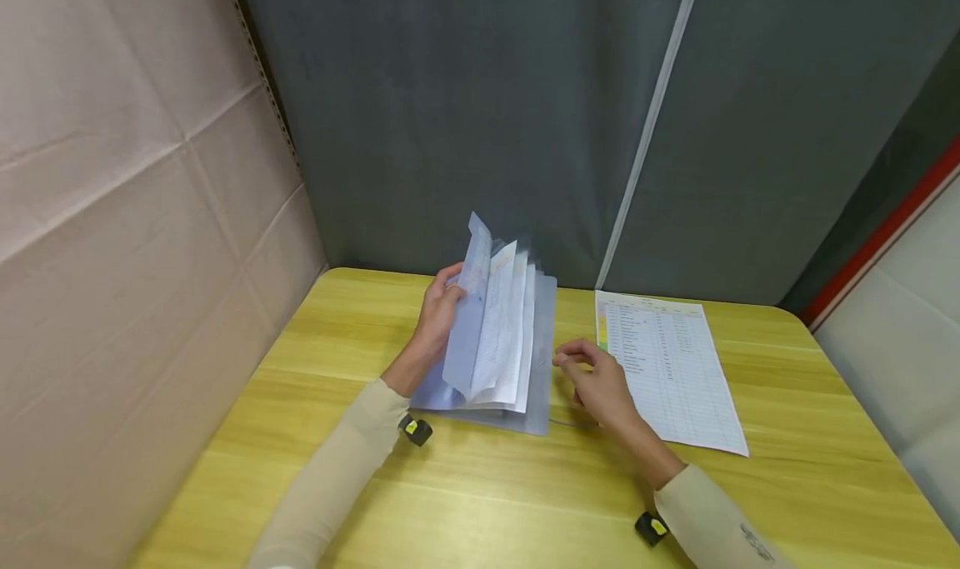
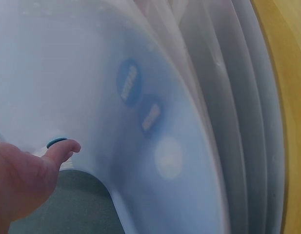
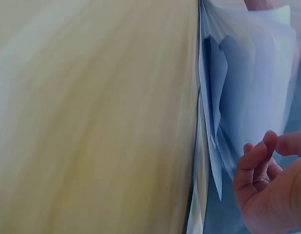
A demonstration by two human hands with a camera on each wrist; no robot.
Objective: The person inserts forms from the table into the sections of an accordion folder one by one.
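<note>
**Here, a folder is held open on the table**

Here a pale blue folder (image 1: 498, 344) is seen lying on the yellow table (image 1: 480, 486), toward its far middle, with its clear sleeves fanned upright. The lifted sleeves are gripped along their left edge by the left hand (image 1: 437, 315), apparently so that the pages are kept apart and the inside exposed. The right hand (image 1: 600, 381) is held just right of the folder, its fingers loosely curled and nothing held; whether the cover is touched cannot be told. A printed sheet (image 1: 667, 369) is laid flat to the right, partly under that hand, seemingly kept within reach.
</note>
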